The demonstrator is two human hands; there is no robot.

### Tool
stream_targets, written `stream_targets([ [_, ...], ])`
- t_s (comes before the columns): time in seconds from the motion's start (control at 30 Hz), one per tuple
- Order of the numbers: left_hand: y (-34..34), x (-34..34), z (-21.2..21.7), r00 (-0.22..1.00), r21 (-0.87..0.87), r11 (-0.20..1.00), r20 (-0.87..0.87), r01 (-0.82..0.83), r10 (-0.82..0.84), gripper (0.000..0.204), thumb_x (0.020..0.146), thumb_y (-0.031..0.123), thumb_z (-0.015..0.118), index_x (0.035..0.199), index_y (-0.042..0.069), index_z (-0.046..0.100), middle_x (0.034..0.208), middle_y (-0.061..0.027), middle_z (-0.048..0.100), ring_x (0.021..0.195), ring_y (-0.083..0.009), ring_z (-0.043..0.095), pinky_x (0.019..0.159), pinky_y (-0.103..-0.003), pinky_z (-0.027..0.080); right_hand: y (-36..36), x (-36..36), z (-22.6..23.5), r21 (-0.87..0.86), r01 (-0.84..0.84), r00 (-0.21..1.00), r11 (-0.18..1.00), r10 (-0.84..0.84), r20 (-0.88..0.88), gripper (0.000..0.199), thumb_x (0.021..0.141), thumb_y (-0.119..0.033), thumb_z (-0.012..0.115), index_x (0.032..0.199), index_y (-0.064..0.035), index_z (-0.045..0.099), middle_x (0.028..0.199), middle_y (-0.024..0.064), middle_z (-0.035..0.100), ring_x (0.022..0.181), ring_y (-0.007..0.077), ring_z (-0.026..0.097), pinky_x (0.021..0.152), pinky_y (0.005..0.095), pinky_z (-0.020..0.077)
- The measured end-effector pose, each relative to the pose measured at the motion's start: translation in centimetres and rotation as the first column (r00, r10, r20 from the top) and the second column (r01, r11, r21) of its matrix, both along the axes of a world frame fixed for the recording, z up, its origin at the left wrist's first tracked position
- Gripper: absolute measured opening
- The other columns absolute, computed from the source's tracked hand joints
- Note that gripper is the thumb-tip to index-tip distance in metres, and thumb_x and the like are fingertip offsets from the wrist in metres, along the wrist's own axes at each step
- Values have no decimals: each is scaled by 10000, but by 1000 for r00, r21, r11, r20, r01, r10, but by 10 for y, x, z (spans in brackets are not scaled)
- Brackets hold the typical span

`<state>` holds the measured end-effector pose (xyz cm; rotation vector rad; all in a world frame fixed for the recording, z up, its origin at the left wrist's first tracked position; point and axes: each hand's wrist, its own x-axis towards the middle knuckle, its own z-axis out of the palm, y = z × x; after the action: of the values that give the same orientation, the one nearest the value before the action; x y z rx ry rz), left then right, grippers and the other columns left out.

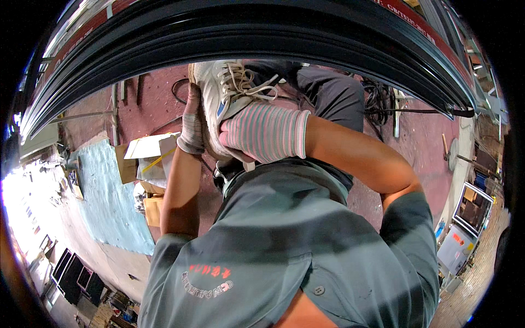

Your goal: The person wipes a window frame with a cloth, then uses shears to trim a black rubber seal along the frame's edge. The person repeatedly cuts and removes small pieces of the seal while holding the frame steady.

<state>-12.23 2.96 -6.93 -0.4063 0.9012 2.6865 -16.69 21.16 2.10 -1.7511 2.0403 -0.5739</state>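
Observation:
A white and beige lace-up sneaker (210, 90), with a small blue patch on its side, is between my two gloved hands just beyond my lap. My left hand (191, 123) lies against the shoe's left edge, along the sole, its fingers running upward. From the other side my right hand (265, 134), in a striped knit glove, closes over the shoe's near part, with its fingertips partly hidden. Beige laces hang loosely to the right. A dark trouser leg (332, 98) is bent beside the shoe. Whether a foot is inside cannot be made out.
Long black metal profiles (246, 38) span the far side, close above the shoe. Opened cardboard boxes (153, 150) stand left on the reddish floor, near a pale blue sheet (109, 191). Black cables (377, 101) lie coiled at the right. A grey cabinet (455, 249) stands farther right.

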Motion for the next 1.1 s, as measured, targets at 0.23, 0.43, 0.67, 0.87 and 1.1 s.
stream_targets([
  [0.23, 3, -6, -4, 999, 102, 994, 11, 32, -34, 843, 956, 670, 490, 1509, 42, 392, 1459, -190, 517, 1300, -360, 539, 1142, -498, 414, -18, 12, -35, 187, 208, 978, 960, -207, -23, 161, 834, -129, 646, 963, -78, 729, 932, 181, 730, 880, 350, 719, 769, 443, 568],
  [0.43, -2, 6, 3, 995, -18, 999, -93, -31, 30, 962, 917, 786, 403, 1522, 39, 373, 1477, -223, 484, 1301, -401, 525, 1131, -526, 406, 8, 18, 12, 138, 140, 973, 980, -162, 162, 136, 881, -129, 628, 971, -68, 709, 1029, 166, 673, 941, 366, 664, 815, 454, 523],
  [0.67, -26, 1, 14, 935, 107, 984, -309, -146, 172, 1002, 901, 790, 420, 1538, 24, 313, 1488, -211, 472, 1335, -373, 500, 1158, -501, 389, 46, 23, 31, -311, 415, 901, 855, -337, 274, 174, 823, -43, 735, 996, -49, 715, 1017, 110, 687, 960, 300, 669, 826, 376, 542],
  [0.87, -30, 2, 16, 935, 37, 974, -275, -222, 224, 1029, 881, 818, 405, 1544, 38, 306, 1495, -190, 468, 1344, -347, 494, 1156, -476, 398, 37, 40, 34, -342, 540, 840, 769, -469, 273, 173, 861, -89, 704, 1033, -65, 704, 980, 156, 689, 887, 365, 673, 755, 409, 547],
  [1.1, -18, 8, -22, 972, 51, 988, -180, -143, 150, 976, 881, 795, 422, 1517, 56, 375, 1476, -137, 491, 1331, -277, 500, 1134, -416, 411, -2, 27, -9, -216, 387, 921, 896, -365, 135, 204, 897, -88, 614, 1083, -5, 625, 1018, 239, 670, 963, 413, 652, 832, 495, 526],
])
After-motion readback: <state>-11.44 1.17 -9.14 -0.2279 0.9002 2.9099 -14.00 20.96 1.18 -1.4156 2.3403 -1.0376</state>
